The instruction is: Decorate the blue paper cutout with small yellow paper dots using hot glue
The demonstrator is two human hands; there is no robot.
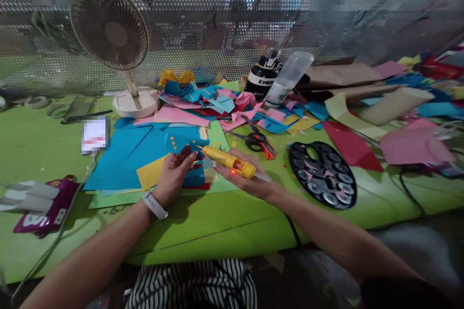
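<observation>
My right hand (246, 179) is closed around a yellow hot glue gun (229, 160), with a small red light glowing on its side. A clear glue stick (263, 176) pokes out of the back end. The nozzle points left, close to the fingertips of my left hand (176, 171). Those fingers pinch a blue paper piece (194, 147) with small yellow squares on it. Underneath lie blue sheets (119, 159), a yellow sheet (149, 174) and green sheets (119, 199), stacked on the table.
Black-handled scissors (254, 142) and an orange cutter (268, 148) lie right of the hands, near a black palette (322, 174). Behind are a paper scrap heap (217, 101), a dark bottle (261, 77) and a fan (112, 34). A purple pack (54, 207) sits left.
</observation>
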